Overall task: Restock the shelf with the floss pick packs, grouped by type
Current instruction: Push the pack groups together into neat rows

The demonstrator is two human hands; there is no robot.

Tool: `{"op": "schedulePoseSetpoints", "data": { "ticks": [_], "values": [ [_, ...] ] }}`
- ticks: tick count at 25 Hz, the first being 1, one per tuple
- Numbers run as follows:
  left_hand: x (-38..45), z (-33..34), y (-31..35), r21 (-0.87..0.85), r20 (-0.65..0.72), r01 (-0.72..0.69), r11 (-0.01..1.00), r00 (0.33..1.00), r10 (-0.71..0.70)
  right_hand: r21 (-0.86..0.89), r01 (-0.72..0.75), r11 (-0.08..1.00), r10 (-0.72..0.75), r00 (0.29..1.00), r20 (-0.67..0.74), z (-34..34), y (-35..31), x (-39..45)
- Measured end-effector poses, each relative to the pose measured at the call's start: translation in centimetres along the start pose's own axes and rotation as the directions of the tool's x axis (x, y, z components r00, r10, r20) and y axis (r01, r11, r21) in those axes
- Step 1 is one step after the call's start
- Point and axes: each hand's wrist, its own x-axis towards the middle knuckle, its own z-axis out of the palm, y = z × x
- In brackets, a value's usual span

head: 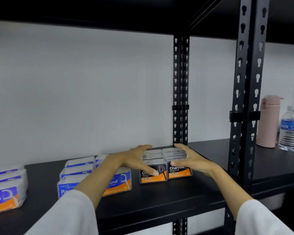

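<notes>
Two rows of black-and-orange Charcoal floss pick packs [180,170] stand on the black shelf [159,200], running back toward the wall. My left hand [137,160] lies against the left side of these rows, fingers straight, thumb on the front pack's label. My right hand [192,158] lies flat against the right side, fingers straight. Left of them stand blue-and-orange Round packs [119,182] in two rows, partly hidden by my left forearm. At the far left is a group of purple-blue Smooth packs [6,192].
A black slotted upright [180,92] rises behind the Charcoal packs, and a thicker double post [248,92] stands at the right. Beyond it, on the neighbouring shelf, are a pink flask [268,121] and a clear water bottle [289,129]. A white wall backs the shelf.
</notes>
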Motion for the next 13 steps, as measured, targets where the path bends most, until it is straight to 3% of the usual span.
{"op": "schedulePoseSetpoints", "data": {
  "ticks": [4, 9, 13],
  "values": [
    [1.3, 1.1, 0.8, 0.052, 0.041, 0.063, 0.997, 0.997, -0.065, -0.108, 0.015, 0.994, -0.013, 1.000, 0.027, -0.3, 0.6, 0.4],
    [0.8, 1.1, 1.7, 0.190, 0.073, 0.118, 0.975, 0.988, -0.134, -0.111, 0.040, 0.993, -0.035, 0.998, 0.049, -0.4, 0.3, -0.3],
    [0.4, 1.3, 2.4, 0.199, 0.064, 0.126, 0.972, 0.988, -0.141, -0.091, 0.035, 0.995, -0.029, 0.997, 0.066, -0.6, 0.2, -1.4]
  ]
}}
